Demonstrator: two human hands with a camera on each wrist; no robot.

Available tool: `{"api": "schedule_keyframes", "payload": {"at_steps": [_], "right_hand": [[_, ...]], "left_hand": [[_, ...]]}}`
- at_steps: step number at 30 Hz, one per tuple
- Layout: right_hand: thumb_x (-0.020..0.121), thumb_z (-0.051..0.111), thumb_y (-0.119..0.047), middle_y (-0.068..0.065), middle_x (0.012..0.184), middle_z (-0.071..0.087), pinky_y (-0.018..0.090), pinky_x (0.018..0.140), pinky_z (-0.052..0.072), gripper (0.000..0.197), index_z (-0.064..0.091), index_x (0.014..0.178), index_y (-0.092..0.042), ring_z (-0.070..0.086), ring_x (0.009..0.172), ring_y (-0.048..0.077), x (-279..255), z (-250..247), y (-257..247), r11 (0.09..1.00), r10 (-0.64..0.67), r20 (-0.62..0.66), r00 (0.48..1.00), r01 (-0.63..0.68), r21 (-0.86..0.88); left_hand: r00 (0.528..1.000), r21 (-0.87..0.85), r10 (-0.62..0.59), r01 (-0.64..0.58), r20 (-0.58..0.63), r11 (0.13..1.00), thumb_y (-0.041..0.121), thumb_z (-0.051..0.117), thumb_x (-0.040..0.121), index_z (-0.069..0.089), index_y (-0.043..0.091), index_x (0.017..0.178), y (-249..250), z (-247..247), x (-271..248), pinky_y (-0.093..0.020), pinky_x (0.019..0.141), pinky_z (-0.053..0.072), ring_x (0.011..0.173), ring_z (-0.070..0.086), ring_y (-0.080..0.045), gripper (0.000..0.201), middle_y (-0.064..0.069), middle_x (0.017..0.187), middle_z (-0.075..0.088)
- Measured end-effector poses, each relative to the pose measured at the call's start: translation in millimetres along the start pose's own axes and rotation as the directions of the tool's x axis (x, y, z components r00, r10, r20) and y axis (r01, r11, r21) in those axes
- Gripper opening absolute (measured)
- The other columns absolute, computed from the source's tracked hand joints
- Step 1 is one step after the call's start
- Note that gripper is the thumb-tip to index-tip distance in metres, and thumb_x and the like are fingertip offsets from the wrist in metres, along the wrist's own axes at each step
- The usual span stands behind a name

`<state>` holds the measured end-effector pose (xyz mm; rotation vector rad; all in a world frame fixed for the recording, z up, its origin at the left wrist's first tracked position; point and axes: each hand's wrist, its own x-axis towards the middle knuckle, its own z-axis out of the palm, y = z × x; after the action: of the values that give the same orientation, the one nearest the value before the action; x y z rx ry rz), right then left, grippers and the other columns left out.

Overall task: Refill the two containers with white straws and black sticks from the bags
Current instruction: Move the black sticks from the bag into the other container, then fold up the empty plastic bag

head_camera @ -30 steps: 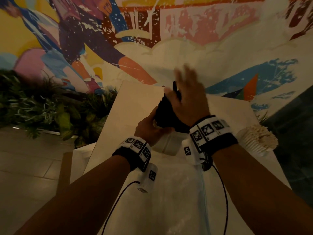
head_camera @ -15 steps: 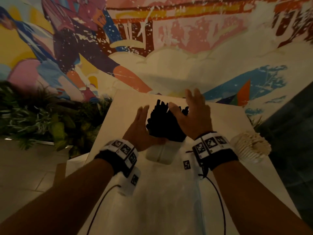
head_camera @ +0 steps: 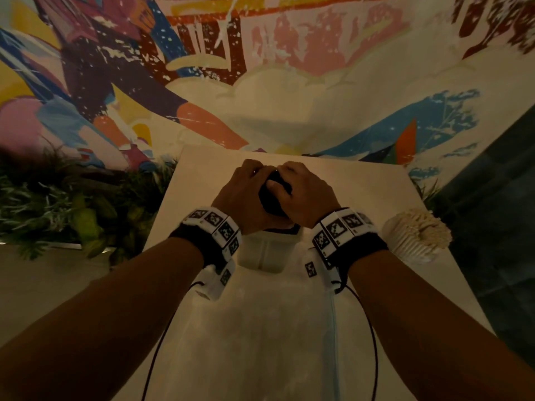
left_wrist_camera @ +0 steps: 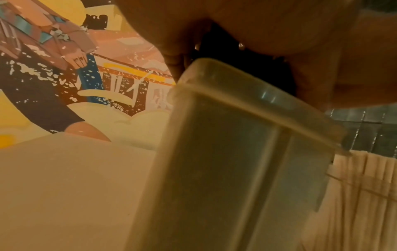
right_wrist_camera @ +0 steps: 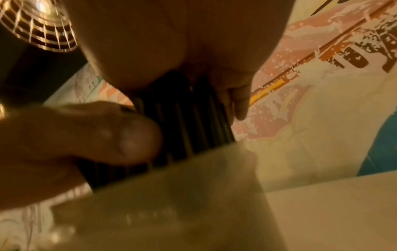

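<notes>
Black sticks (head_camera: 273, 195): bundle upright in container (head_camera: 267, 250), now clasped between curled fingers of left hand (head_camera: 241, 195) and right hand (head_camera: 307, 195), previously spread open; sticks gathered, seating nearly complete; straws (head_camera: 417, 235) beyond right wrist.

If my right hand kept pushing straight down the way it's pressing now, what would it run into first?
The right hand is already wrapped on the black sticks, opposite the left hand. Pushing down, its grip would probably meet the rim of the translucent container first, though depth is unclear.

Sticks (head_camera: 272, 195) upright in container (head_camera: 267, 250) at table (head_camera: 362, 192) centre; straws (head_camera: 417, 235) probably in container, right.
</notes>
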<state>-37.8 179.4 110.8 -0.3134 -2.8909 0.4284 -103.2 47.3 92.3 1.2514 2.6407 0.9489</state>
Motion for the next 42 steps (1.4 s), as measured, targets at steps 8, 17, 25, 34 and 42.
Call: {"api": "schedule_keyframes", "payload": {"at_steps": [8, 17, 25, 34, 42], "right_hand": [[0.099, 0.026, -0.043, 0.007, 0.144, 0.035, 0.047, 0.093, 0.045, 0.050, 0.033, 0.141, -0.018, 0.039, 0.124, 0.030, 1.3, 17.6, -10.9, 0.996, -0.057, 0.012, 0.998, 0.058, -0.064], [0.094, 0.033, -0.058, 0.001, 0.155, 0.024, 0.047, 0.112, 0.026, 0.060, 0.028, 0.145, -0.027, 0.026, 0.140, 0.025, -6.9, 1.0, -0.3, 0.987, 0.064, 0.011, 0.998, -0.065, 0.144], [0.096, 0.052, -0.034, 0.019, 0.121, 0.060, 0.036, 0.090, 0.041, 0.037, 0.060, 0.116, -0.003, 0.055, 0.112, 0.035, -151.7, 20.4, 68.6, 0.713, 0.647, 0.073, 0.759, -0.636, 0.296], [0.083, 0.070, -0.038, 0.019, 0.125, 0.059, 0.039, 0.093, 0.045, 0.056, 0.058, 0.121, 0.000, 0.057, 0.108, 0.032, -200.8, 96.2, 73.7, 0.355, 0.765, 0.421, 0.488, -0.864, 0.356], [0.083, 0.067, -0.002, 0.016, 0.085, 0.067, 0.042, 0.071, 0.053, 0.020, 0.064, 0.103, -0.005, 0.059, 0.073, 0.030, -233.1, 49.1, 57.3, -0.025, 0.689, 0.371, 0.623, -0.491, 0.871]], "left_hand": [[1.000, -0.023, 0.012, -0.011, 0.026, 1.000, 0.053, 0.082, 0.055, 0.014, 0.009, 0.148, -7.3, 2.1, 3.1, -0.040, 0.111, 0.034, 0.137, 0.028, -0.025, 0.124, -0.007, 0.149, 0.025], [0.995, 0.001, -0.075, 0.076, 0.062, 0.997, 0.073, 0.075, 0.040, 0.002, 0.025, 0.149, 8.9, -13.6, -3.5, -0.055, 0.112, 0.024, 0.141, 0.020, -0.024, 0.140, 0.000, 0.155, 0.014], [0.793, -0.175, -0.597, 0.610, 0.121, 0.773, 0.076, 0.062, 0.066, 0.056, 0.004, 0.121, -102.9, -2.7, -113.5, -0.039, 0.097, 0.039, 0.116, 0.053, -0.035, 0.091, -0.019, 0.121, 0.059], [0.677, -0.167, -0.648, 0.725, 0.348, 0.668, 0.051, 0.063, 0.082, 0.066, 0.007, 0.093, -83.1, 74.2, -151.8, -0.032, 0.083, 0.045, 0.099, 0.061, -0.029, 0.046, -0.013, 0.099, 0.068], [0.762, -0.767, -0.588, 0.541, 0.272, 0.346, 0.048, 0.070, 0.073, 0.058, 0.011, 0.103, -35.2, 28.5, -163.4, -0.036, 0.055, 0.053, 0.056, 0.063, -0.031, 0.049, -0.014, 0.067, 0.066]]}}
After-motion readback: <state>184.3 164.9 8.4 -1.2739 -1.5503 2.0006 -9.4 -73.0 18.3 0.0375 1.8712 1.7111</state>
